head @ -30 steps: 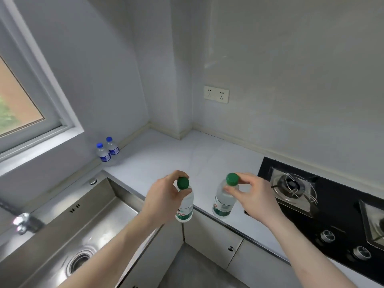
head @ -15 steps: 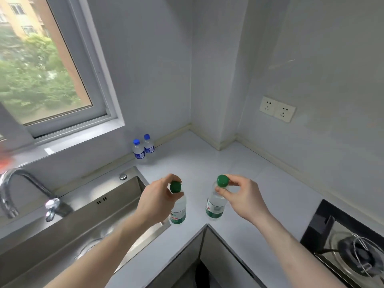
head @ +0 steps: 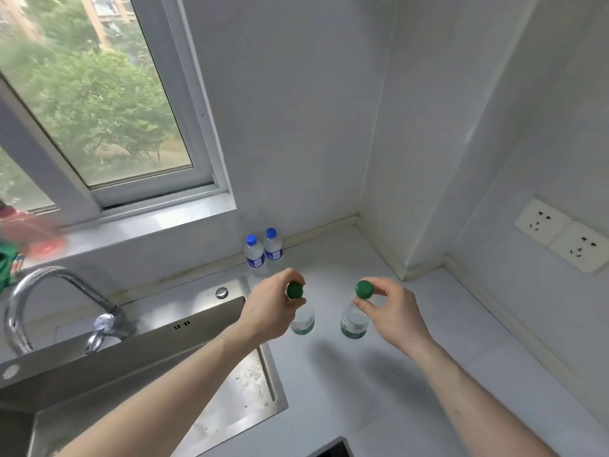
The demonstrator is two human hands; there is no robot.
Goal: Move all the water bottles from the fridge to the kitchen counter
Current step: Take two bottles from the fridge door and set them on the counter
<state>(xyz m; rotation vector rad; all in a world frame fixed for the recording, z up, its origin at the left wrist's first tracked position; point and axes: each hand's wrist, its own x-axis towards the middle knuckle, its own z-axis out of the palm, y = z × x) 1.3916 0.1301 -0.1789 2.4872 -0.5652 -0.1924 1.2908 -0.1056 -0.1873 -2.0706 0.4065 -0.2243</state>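
- Left hand (head: 268, 306) gripped the left green-capped bottle (head: 302, 319) by its neck, fingers curled round just under the cap; bottle upright over the counter (head: 428, 357), beside the sink (head: 211, 328) edge
- Right hand (head: 392, 313) pinched the right green-capped bottle (head: 355, 319) at the cap, thumb and fingertips closed on it; also upright
- Couldn't tell whether either base touched the counter — shadows sat close beneath both
- Two blue-capped bottles (head: 262, 252) stood side by side, touching, against the wall under the window (head: 211, 179)
- Tap (head: 49, 305) at far left; wall sockets (head: 563, 239) at right
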